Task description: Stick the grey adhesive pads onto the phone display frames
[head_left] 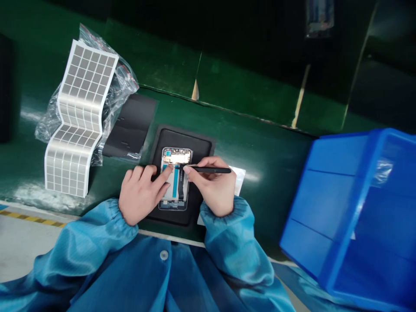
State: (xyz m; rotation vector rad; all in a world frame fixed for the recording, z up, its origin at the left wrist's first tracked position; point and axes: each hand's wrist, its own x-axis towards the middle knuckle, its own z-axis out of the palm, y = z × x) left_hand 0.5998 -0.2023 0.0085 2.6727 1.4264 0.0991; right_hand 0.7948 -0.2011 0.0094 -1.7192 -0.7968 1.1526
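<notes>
Fingers of your right hand (219, 186) are closed in a pinch on one slim black tool (212, 170), its tip on the upper half of one opened phone (169, 193). Your left hand (139, 193) grips nothing: thumb and index stand apart, the index fingertip resting on the phone beside the tip, the other fingers loosely bent.

You have the phone lying flat on one black mat (195, 208), close to the near edge of the green desk (256, 216). One long blue strip (175, 184) runs down the phone, next to a black cable (181, 186) whose tiny print is too small to read.

Toward the desk's left end you have one wavy sheet (81, 104) of grey squares, five across, over clear plastic (126, 78); you can't tell how many bags that makes. Just right of it lies a black packet (130, 125). White paper (239, 178) shows beside your right hand. One blue bin (305, 182) stands at your far right, a clear patch (381, 172) on it bearing no legible words.
</notes>
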